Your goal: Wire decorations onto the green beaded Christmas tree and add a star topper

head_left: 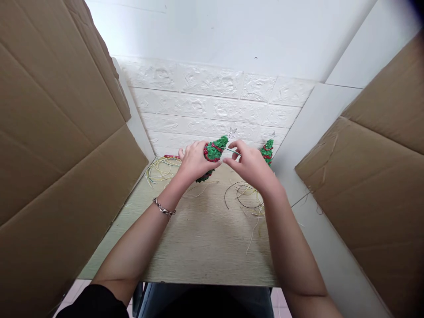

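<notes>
A small green tree (221, 142) with red trim and a clear star on top leans to the right over the table. My left hand (196, 161) is wrapped round its middle, with the thumb across the front. To the right of the tree, my right hand (247, 162) pinches a thin green strand (233, 151) that reaches to the tree's side. A second green and red tree (266, 152) with a star stands behind my right hand, its lower part hidden.
Loose yellow and white cords with red pieces (159, 170) lie at the table's back left. More cords and a dark loop (248, 205) lie near my right wrist. Cardboard panels (66, 176) flank both sides; a white brick-patterned wall (212, 84) stands behind.
</notes>
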A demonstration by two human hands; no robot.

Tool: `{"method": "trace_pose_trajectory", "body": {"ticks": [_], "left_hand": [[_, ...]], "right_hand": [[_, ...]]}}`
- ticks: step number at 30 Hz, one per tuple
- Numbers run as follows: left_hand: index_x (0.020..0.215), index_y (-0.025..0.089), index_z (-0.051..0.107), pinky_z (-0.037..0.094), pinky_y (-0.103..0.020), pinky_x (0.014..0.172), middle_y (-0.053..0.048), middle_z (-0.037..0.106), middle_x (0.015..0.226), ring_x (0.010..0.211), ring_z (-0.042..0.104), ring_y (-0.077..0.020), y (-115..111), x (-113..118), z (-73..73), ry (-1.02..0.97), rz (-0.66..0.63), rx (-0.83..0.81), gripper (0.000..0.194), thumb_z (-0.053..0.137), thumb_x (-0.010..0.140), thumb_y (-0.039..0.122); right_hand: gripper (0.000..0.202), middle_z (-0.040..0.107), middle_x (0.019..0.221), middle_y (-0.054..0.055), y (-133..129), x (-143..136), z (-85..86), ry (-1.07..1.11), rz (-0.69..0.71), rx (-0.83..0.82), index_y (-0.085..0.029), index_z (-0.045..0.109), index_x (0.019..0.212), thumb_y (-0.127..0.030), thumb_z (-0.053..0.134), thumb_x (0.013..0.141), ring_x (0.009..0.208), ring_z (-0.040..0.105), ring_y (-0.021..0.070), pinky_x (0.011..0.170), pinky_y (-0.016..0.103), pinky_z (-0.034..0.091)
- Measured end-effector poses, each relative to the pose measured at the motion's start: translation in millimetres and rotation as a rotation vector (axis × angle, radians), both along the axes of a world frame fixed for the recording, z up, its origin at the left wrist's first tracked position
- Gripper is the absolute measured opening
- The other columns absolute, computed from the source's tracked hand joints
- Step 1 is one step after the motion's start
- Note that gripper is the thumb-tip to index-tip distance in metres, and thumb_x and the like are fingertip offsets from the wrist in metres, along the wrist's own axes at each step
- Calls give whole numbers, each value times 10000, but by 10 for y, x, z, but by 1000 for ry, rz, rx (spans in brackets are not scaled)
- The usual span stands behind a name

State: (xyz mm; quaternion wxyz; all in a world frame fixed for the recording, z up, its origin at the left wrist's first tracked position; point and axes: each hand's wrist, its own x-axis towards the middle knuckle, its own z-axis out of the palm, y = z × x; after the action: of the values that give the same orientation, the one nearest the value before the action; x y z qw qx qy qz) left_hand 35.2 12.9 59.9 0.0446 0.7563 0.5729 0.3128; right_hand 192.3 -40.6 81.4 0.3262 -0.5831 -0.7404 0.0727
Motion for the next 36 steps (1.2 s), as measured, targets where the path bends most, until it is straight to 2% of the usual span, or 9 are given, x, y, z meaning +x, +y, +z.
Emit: {"method": "trace_pose_trajectory", "body": {"ticks": [3,6,11,13,17,19,25,29,36], "left_hand": [[1087,257,530,261,-513,991,-64,563,1116,1093,480,-304,15,-44,32,-13,23,-13,556,652,605,506],[1105,264,527,256,-507,999,-60,559,1143,1109,472,-301,31,-89,56,-27,46,-6,568,658,604,497],[1103,265,529,278,-491,988,-55,566,1145,1111,472,-295,59,-126,60,-26,64,-3,551,652,612,482],[1104,266,527,274,-497,990,-54,564,1142,1109,473,-297,68,-124,49,-16,67,1,548,650,614,479],[1102,261,526,255,-528,991,-73,558,1140,1099,474,-311,77,-107,21,12,65,18,558,651,611,495],[1089,256,529,251,-537,991,-80,560,1129,1091,476,-316,75,-99,10,25,60,13,551,648,611,503],[1097,254,521,190,-553,1021,-79,542,1150,1112,449,-326,32,-46,-12,61,51,30,548,661,611,465],[1066,248,527,213,-537,1007,-68,546,1128,1080,464,-309,-7,8,-25,58,-3,33,510,661,616,445],[1074,253,523,213,-545,1004,-61,554,1117,1071,475,-306,18,-4,-41,45,-18,14,534,650,610,485]], "right_hand": [[488,636,875,25,-79,176,53,-15,68,-293,-213,446,1189,-252,624,736,697,564,149,590,244,392],[490,641,840,15,-130,330,109,34,75,-349,-224,428,1196,-242,614,742,691,572,141,576,236,402],[222,632,716,14,-130,402,174,290,149,-243,-186,536,997,-300,538,807,600,575,120,564,235,419],[208,630,695,20,-124,374,186,346,131,-134,-171,574,928,-341,524,819,559,565,115,554,242,415],[228,618,637,18,-136,299,193,232,-32,168,-174,643,837,-356,506,826,557,548,132,568,265,394],[222,624,627,20,-141,268,189,108,-78,251,-184,665,768,-332,509,821,588,553,146,596,275,388],[232,657,693,37,-48,131,120,-111,-76,245,-204,681,782,-277,469,845,655,567,173,631,288,364],[227,654,741,46,31,0,44,-192,-57,181,-210,669,797,-265,459,863,693,561,185,624,286,340],[208,650,743,29,-42,69,65,-88,-17,147,-209,650,955,-326,537,824,696,568,173,616,272,357]]}}
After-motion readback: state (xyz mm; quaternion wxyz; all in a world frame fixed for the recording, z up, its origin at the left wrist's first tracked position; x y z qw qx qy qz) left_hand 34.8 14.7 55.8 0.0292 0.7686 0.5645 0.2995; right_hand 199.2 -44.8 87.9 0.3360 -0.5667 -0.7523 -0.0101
